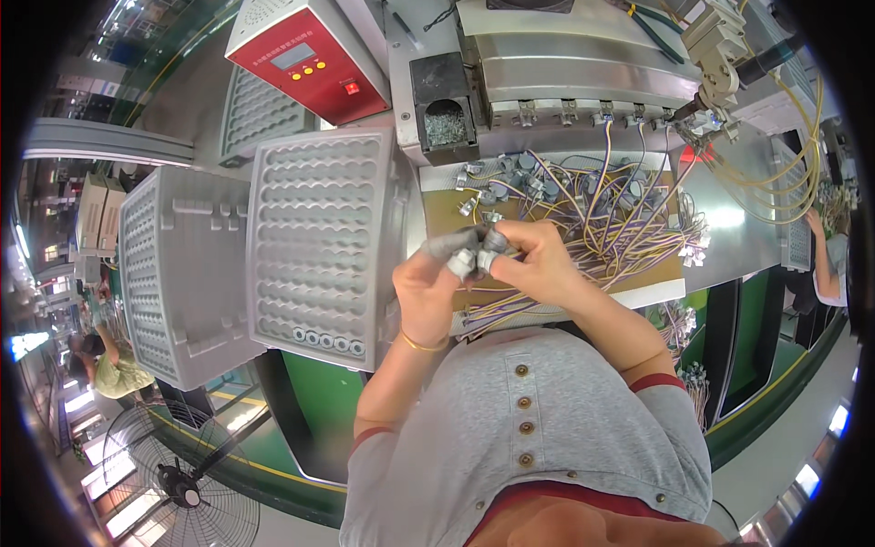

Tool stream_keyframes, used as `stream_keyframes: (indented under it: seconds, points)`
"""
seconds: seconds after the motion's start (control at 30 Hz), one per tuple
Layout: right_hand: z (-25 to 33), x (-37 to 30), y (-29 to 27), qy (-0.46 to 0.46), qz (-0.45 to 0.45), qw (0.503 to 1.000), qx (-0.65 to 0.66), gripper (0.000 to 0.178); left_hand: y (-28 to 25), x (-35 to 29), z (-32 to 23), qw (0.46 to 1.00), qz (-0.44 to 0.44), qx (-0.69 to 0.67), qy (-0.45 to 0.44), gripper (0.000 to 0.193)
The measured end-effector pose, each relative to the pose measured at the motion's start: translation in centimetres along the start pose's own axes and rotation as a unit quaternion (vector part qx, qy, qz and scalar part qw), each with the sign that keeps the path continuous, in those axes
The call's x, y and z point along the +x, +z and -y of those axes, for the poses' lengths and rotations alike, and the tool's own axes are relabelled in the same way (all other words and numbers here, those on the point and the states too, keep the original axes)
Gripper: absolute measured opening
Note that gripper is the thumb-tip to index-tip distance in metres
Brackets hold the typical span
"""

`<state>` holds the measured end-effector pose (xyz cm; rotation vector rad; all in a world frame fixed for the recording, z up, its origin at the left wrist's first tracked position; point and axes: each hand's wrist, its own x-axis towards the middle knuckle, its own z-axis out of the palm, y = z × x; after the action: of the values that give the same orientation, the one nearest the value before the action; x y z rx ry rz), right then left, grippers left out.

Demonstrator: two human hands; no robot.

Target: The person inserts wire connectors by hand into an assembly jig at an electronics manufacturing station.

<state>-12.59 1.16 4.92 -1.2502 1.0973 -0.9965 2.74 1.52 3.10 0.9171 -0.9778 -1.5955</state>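
My left hand [428, 287] and my right hand [544, 264] meet over the brown work board [440, 205], fingertips almost touching. Grey and white covers sit on the thumbs and forefingers. Both hands are pinched closed, and whatever lies between the fingers is too small and covered to make out. Just beyond the fingertips lie small metal parts [468, 206]. To the right of my hands a heap of yellow, purple and white wires [620, 228] spreads over the board, with round grey parts [538, 173] at its far side and white connectors [697, 239] at the right.
A grey moulded tray [314, 228] with several round rings [328, 342] in its near row stands left of me, beside another tray [205, 264]. Beyond are a red control box [314, 68], a black bin [445, 109] and a metal fixture [583, 73] with clamped wires. Pliers [656, 32] lie far right.
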Motion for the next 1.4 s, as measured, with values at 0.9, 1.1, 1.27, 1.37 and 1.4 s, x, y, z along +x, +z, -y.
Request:
stream_keyframes:
  seconds: [0.9,1.1,1.27,1.37,1.4]
  points:
    - [-2.7,6.3,-3.4,-0.017,-0.383,0.908,0.17,0.011,-7.5,-1.3,5.7,0.708,0.096,0.632,0.3,0.019]
    - [-2.2,6.7,-3.9,-0.033,-0.381,0.921,0.076,0.014,-5.4,-1.3,2.8,0.908,0.043,0.416,0.019,0.02]
    - [-0.7,2.2,-5.1,-0.138,-0.299,0.911,-0.248,0.015,-4.1,-1.2,1.6,0.938,0.023,0.334,0.085,0.022]
    - [-0.1,0.3,-2.4,-0.171,-0.102,0.938,-0.285,0.016,-2.5,-0.5,-1.2,0.822,0.009,0.48,0.306,0.029]
    - [-0.2,-0.3,-1.3,-0.152,-0.047,0.957,-0.243,0.014,-2.1,-0.3,-1.4,0.796,-0.001,0.487,0.359,0.031]
